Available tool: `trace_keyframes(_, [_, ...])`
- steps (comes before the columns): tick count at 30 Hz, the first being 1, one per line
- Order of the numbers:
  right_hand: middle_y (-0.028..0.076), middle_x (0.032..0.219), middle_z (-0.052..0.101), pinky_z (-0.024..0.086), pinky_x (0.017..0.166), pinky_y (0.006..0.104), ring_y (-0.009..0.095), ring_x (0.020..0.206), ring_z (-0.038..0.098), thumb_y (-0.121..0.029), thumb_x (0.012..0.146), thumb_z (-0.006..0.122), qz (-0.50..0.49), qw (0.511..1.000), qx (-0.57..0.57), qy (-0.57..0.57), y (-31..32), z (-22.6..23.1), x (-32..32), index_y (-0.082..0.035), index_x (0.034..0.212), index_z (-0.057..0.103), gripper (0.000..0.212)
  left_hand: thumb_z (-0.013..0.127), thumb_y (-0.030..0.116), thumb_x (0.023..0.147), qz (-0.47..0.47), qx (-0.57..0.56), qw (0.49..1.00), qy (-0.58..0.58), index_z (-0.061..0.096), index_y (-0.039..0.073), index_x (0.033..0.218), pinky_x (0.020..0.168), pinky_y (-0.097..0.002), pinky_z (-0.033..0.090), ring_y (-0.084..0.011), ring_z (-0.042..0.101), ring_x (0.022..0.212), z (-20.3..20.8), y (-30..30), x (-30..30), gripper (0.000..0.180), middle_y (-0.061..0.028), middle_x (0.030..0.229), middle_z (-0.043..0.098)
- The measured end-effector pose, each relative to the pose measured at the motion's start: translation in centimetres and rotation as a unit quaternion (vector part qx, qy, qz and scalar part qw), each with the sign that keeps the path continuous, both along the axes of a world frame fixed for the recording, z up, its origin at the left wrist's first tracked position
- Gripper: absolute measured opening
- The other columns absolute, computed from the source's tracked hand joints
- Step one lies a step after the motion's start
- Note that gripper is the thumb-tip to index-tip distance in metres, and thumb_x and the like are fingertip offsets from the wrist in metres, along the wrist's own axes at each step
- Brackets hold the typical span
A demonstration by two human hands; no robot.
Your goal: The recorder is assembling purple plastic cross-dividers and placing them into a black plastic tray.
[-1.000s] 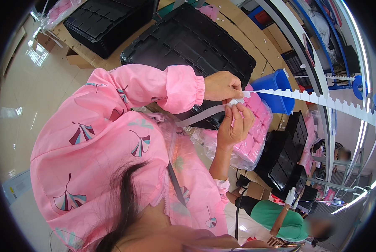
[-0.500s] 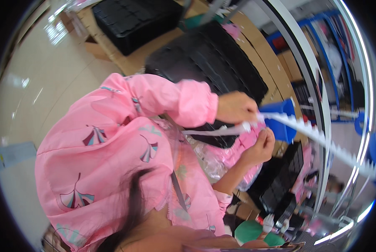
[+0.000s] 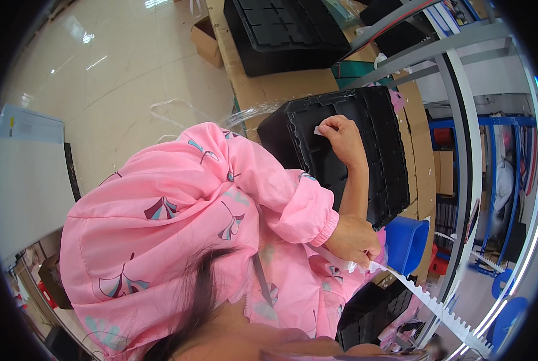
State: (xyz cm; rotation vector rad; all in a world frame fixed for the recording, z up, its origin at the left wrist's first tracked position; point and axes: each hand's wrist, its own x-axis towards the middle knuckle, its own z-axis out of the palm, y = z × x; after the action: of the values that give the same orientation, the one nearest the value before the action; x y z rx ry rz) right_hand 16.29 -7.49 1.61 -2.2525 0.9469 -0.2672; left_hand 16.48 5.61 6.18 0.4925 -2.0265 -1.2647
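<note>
Strip (image 3: 446, 316), white and toothed along one edge, runs from the left hand (image 3: 352, 240) away to the near right, where I follow it as far as the rim of my view. I see that left hand closed in a narrow pinch on the strip, between thumb and fingers. Farther off, the right hand (image 3: 344, 139) holds a small white piece (image 3: 319, 130) at its fingertips, its bare forearm passing beyond the left hand. It is above a black crate (image 3: 374, 129), toward the crate's left side; I cannot tell whether the piece touches the crate.

Just right of the left hand I have a blue bin (image 3: 404, 243). Cardboard (image 3: 308, 84) covers the bench around the crate, and a second black crate (image 3: 287, 33) sits on it at the far side. Clear plastic (image 3: 254, 114) trails to the left of the nearer crate. Over the tiled floor (image 3: 130, 90), far left, I make out a brown carton (image 3: 205, 45). Blue shelving (image 3: 491, 121) stands at the far right.
</note>
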Motion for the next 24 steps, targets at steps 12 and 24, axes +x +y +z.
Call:
trace_keyframes(12, [0.01, 0.083, 0.057, 0.043, 0.07, 0.0348, 0.026, 0.08, 0.056, -0.014, 0.071, 0.062, 0.045, 0.987, -0.073, 0.136, 0.5, 0.7, 2.6, -0.004, 0.072, 0.063, 0.01, 0.058, 0.026, 0.077, 0.018, 0.012, 1.0, 0.005, 0.063, 0.007, 0.082, 0.062, -0.0377, 0.045, -0.0271, 0.06, 0.074, 0.2, -0.7, 1.0, 0.02, -0.0095, 0.077, 0.062])
trace_keyframes(24, [0.01, 0.087, 0.058, 0.046, 0.066, 0.0298, 0.021, 0.074, 0.058, -0.011, 0.069, 0.066, -0.166, 0.958, -0.215, -0.097, 2.0, -0.9, -2.1, -0.004, 0.093, 0.06, 0.025, 0.056, 0.022, 0.075, -0.013, 0.017, 0.997, 0.068, 0.062, 0.003, 0.078, 0.06, -0.034, 0.045, -0.0276, 0.059, 0.068, 0.5, -3.3, 0.1, 0.02, -0.0114, 0.07, 0.06])
